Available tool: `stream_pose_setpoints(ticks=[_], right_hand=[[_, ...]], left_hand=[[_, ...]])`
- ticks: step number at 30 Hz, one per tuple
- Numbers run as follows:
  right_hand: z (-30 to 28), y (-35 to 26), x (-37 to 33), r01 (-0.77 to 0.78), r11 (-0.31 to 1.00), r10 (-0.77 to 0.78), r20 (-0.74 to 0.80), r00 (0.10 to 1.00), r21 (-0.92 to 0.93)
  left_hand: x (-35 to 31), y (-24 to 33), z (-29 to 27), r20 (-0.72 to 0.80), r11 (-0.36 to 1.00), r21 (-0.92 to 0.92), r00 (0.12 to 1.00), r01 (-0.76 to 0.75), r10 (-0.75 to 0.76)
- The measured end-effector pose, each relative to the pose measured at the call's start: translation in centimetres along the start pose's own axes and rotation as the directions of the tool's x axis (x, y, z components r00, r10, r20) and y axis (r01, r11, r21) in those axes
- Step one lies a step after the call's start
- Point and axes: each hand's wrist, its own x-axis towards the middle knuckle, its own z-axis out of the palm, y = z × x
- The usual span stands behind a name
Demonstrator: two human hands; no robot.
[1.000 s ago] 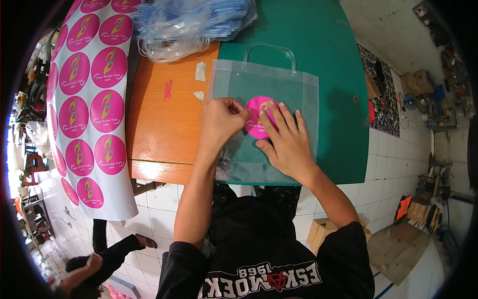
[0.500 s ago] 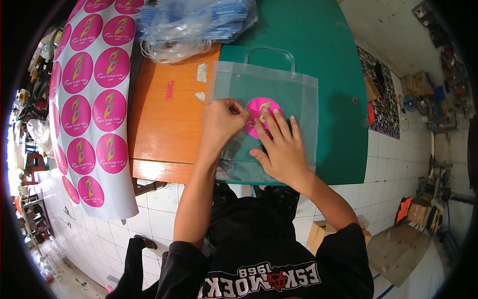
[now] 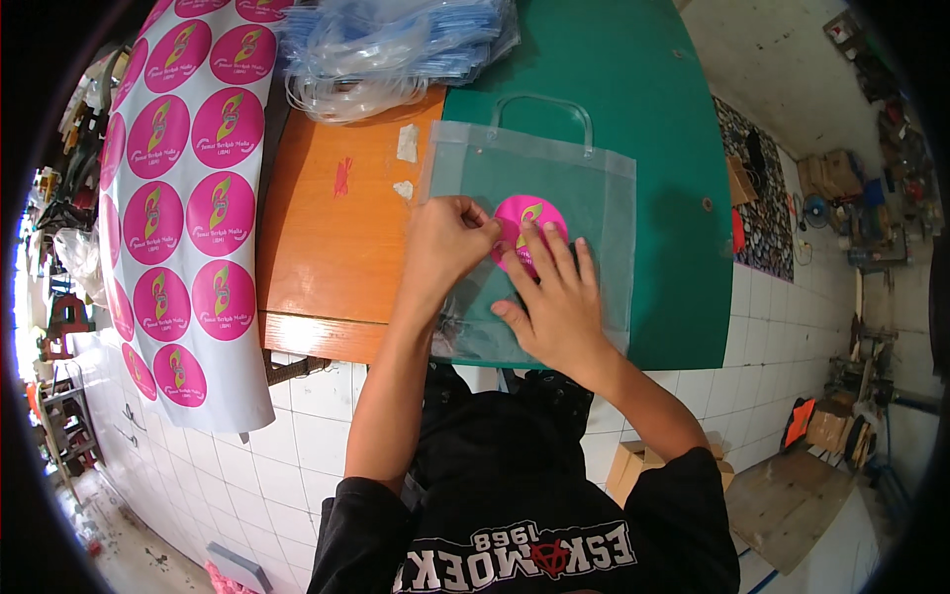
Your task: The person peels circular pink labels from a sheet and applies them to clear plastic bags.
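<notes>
A clear plastic bag (image 3: 608,213) lies flat in front of me, its looped handle (image 3: 544,99) at the far end. On it is a round pink sticker (image 3: 531,207) with a yellow-green emblem. My left hand (image 3: 447,246) is closed in a pinch at the sticker's left edge; its fingertips partly hide that edge. Spread and flat, my right hand (image 3: 562,312) rests its fingers over the sticker's lower right part, with the thumb out to the left on the bag.
A long sheet of pink round stickers (image 3: 158,220) hangs over the table's left side. Behind the orange wood section (image 3: 317,238) sits a stack of clear bags (image 3: 416,49). The bag lies mostly on the green tabletop (image 3: 683,287). A cardboard box (image 3: 625,470) stands on the floor at right.
My right hand has slid very slightly toward me over the sticker, while my left hand keeps its pinch. A dark-clothed leg at the lower left has gone out of view.
</notes>
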Motion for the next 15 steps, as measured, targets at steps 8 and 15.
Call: stream_pose_setpoints(ticks=[8,15], right_hand=[[0.1,-0.6,0.0,0.031,1.0,-0.031,-0.001,1.0,-0.004],[-0.1,-0.1,0.0,0.024,1.0,-0.024,0.008,1.0,0.006]], left_hand=[[-0.1,0.1,-0.1,0.02,1.0,0.025,1.0,0.004,-0.004],[-0.1,0.3,-0.1,0.014,1.0,0.023,1.0,-0.001,0.001]])
